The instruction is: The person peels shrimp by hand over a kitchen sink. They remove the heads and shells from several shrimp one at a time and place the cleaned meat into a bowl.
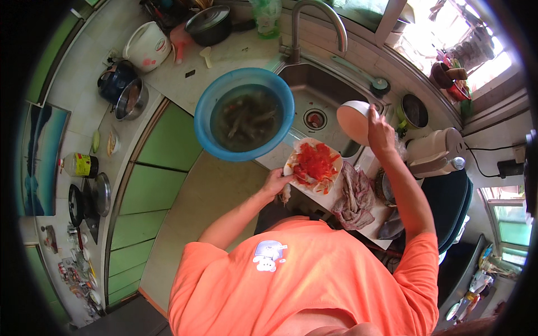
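Note:
My left hand [278, 181] grips the near left rim of a pale plate [337, 177] heaped with red, wet-looking pieces of food [314, 163]. A small pale scrap [286, 195] hangs just below those fingers. Raised over the right side of the steel sink [300, 77], my right hand [381, 133] holds a white bowl [352, 122] by its rim. The bowl is tilted, and I cannot tell what is inside it. Left of the sink stands a blue plastic basin [201, 122] of murky water with what look like raw shrimp [248, 119] in it.
A crumpled cloth [355, 195] lies on the counter right of the plate. Reddish scraps sit in the sink drain [315, 119]. The faucet [296, 38] arches behind; a green-handled brush [361, 73] rests along the sink's back edge. An electric kettle [437, 149] stands at right.

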A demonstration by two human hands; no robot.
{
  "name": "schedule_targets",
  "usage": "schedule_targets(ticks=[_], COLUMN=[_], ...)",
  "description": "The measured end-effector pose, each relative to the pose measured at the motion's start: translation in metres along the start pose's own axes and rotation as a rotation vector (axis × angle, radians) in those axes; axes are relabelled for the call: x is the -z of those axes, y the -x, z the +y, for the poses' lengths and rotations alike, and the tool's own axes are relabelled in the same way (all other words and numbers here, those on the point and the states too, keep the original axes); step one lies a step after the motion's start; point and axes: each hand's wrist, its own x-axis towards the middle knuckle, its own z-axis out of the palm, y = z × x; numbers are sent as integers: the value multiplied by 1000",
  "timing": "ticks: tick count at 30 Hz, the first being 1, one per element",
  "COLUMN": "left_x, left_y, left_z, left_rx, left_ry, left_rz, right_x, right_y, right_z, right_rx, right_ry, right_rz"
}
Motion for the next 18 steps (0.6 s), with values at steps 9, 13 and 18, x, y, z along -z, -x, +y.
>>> schedule_targets(ticks=[9, 13, 18], left_x=[-33, -42, -38], left_y=[-25, -39, -46], left_z=[-30, -46, -49], left_rx=[-29, -149, -252], left_ry=[-105, -69, -422], left_rz=[-56, -35, 89], right_x=[6, -18, -4], right_y=[-54, -35, -25], right_z=[40, 51, 12], right_rx=[-245, -379, -462], right_ry=[-48, -678, -1248], right_rz=[-49, -97, -328])
